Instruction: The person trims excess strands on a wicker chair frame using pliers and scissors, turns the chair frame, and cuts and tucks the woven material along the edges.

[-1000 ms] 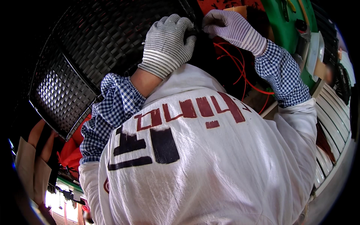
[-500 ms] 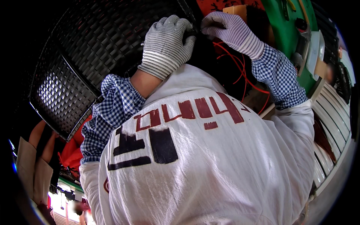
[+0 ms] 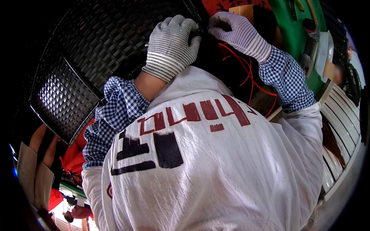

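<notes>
A large black woven wicker panel [image 3: 92, 46] fills the upper left, its darker rim running up toward the top middle. My left hand [image 3: 171, 42], in a grey-and-white striped knit glove, is closed at that rim with the fingers curled over and the thumb on the right side. My right hand [image 3: 239, 32], in a similar glove, is just to the right. Its thumb and index finger are pinched together close to the dark rim. Whatever sits between those fingertips is too dark to make out. Thin red cords [image 3: 250, 73] hang loose below my right hand.
A cardboard box [image 3: 243, 13] stands behind my right hand, beside a green surface [image 3: 287, 27]. White slats [image 3: 341, 115] lie at the far right. Red cloth [image 3: 73, 156] and another person's bare limbs [image 3: 44, 144] show at the lower left.
My right hand has shifted very slightly right, while my left hand stays at the rim. Someone in red has come into view at the lower left.
</notes>
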`<state>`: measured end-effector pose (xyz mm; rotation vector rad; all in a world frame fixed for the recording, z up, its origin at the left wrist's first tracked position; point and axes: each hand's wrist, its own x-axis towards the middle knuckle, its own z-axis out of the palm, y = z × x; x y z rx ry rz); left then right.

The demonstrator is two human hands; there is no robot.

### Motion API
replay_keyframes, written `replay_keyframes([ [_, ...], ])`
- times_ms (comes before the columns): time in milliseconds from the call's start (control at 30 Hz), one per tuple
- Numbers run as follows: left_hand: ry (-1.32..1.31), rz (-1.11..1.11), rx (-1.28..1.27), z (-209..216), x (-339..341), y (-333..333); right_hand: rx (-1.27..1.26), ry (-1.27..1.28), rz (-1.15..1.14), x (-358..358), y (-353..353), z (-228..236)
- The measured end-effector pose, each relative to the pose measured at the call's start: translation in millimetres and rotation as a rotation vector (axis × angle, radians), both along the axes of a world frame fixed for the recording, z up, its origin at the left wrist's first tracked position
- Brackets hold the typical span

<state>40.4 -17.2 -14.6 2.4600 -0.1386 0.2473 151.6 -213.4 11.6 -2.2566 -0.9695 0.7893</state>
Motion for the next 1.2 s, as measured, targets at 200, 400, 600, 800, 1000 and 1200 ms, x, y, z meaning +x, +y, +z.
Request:
replay_keyframes([
  [200,-0.003,0.003,0.004,1,1,0,0.145,-0.233,0.07,-8,-3,-4],
  [400,0.003,0.002,0.005,2,2,0,0.164,-0.223,0.017,-12,-2,-1],
  [600,0.005,0.002,0.023,0,2,0,0.164,0.062,-0.255,-21,-1,-4],
  [800,0.014,0.011,0.025,3,-1,0,0.19,0.001,-0.288,-32,0,-2],
  [1000,-0.004,0.008,-0.003,1,1,-2,0.251,-0.218,-0.171,-32,-3,-8],
  [1200,-0.021,0.008,0.004,3,5,-1,0.228,-0.074,-0.334,-34,1,-9],
])
